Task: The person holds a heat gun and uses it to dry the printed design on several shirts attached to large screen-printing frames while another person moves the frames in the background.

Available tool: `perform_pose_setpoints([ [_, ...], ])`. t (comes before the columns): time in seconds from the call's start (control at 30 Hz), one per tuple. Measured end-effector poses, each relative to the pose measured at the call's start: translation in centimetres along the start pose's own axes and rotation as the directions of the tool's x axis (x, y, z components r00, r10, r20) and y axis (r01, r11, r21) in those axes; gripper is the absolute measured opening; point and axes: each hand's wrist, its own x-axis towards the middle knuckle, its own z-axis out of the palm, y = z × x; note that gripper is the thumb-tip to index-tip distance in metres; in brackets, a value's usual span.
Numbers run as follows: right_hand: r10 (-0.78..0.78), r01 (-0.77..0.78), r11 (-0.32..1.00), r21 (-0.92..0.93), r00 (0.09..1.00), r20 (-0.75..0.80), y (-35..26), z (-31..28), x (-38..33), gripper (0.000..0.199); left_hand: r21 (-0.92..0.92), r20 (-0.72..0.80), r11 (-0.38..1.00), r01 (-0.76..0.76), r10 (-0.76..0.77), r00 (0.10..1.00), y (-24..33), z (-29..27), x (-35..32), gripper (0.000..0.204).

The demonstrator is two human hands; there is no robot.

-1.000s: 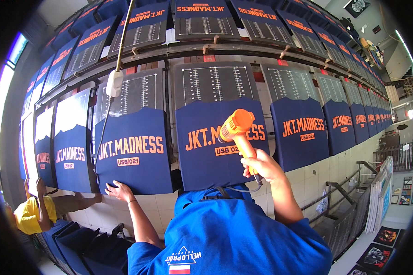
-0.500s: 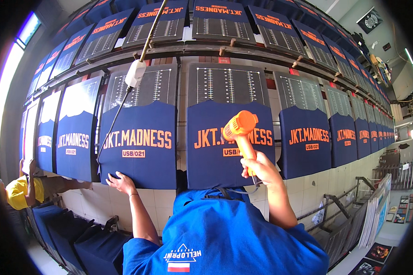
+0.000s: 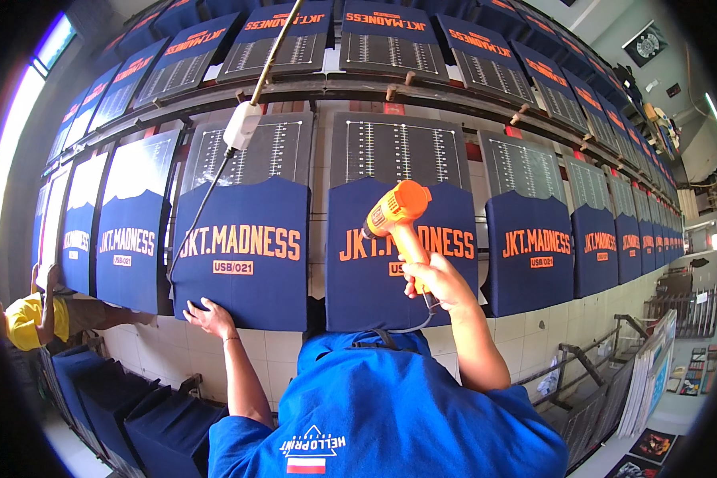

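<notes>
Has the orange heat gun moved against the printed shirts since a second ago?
No, barely. The orange plastic heat gun in the right hand sits over the same navy printed shirt on its board, nozzle at the orange lettering; the head camera shifted more.

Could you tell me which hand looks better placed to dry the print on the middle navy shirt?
Probably the right hand: it grips the orange heat gun over that shirt, while the left hand rests on the neighbouring shirt.
</notes>
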Motion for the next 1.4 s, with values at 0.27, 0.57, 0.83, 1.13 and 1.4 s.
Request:
perform_pose_setpoints([
  [0.27,0.007,-0.007,0.999,-0.037,1.0,-0.012,-0.2,0.5,0.7,0.034,-0.012,-0.013,1.0,-0.001,0.001,1.0,0.1,0.0,0.0,0.051],
  [0.57,0.058,-0.059,0.994,-0.088,0.998,-0.004,0.1,0.3,-0.9,0.031,-0.026,-0.022,1.0,-0.011,0.01,1.0,0.0,0.2,0.0,0.051],
  [0.83,0.117,-0.112,0.986,-0.12,0.993,0.032,0.2,0.6,-3.1,0.034,-0.04,-0.022,0.999,-0.015,0.014,1.0,-0.3,0.4,0.1,0.051],
  [1.13,0.09,-0.097,0.969,-0.226,0.995,-0.04,0.7,1.0,-4.0,0.034,-0.026,-0.013,0.999,-0.019,0.019,1.0,-0.5,0.6,0.2,0.052],
  [1.4,0.111,-0.099,0.986,-0.131,0.99,0.088,0.5,2.4,-2.4,0.027,-0.022,-0.015,0.999,-0.024,0.023,1.0,-0.2,0.3,0.2,0.053],
])
